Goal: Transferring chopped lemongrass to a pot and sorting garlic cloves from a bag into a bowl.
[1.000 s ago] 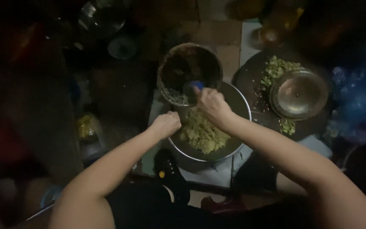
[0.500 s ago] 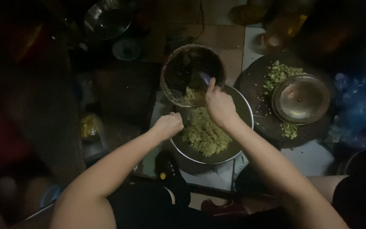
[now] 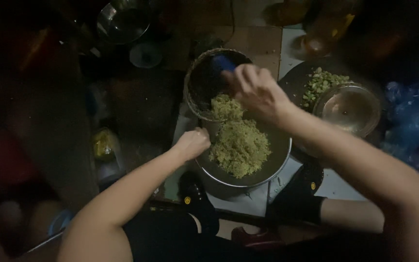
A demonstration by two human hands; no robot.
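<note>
A round metal bowl [image 3: 272, 170] sits in the middle, heaped with a yellow-green crumbly mixture [image 3: 240, 147]. My left hand [image 3: 193, 142] grips the bowl's left rim. Above it, a dark round strainer-like vessel [image 3: 197, 82] is tipped toward the bowl, and a lump of the same mixture [image 3: 226, 107] lies at its lower lip. My right hand [image 3: 256, 92] is over that vessel, closed on a blue-handled utensil [image 3: 223, 62] that reaches into it.
To the right, a dark tray [image 3: 297, 80] carries chopped green pieces [image 3: 322, 83] and a shallow metal dish [image 3: 350, 107]. A metal pot [image 3: 122, 22] and a small round lid [image 3: 145, 54] stand at the top left. A blue plastic bag [image 3: 413, 121] lies far right.
My right hand has moved up from the bowl into the dark vessel with the blue utensil. A lump of mixture now lies at the vessel's lip. My left hand stays on the rim.
</note>
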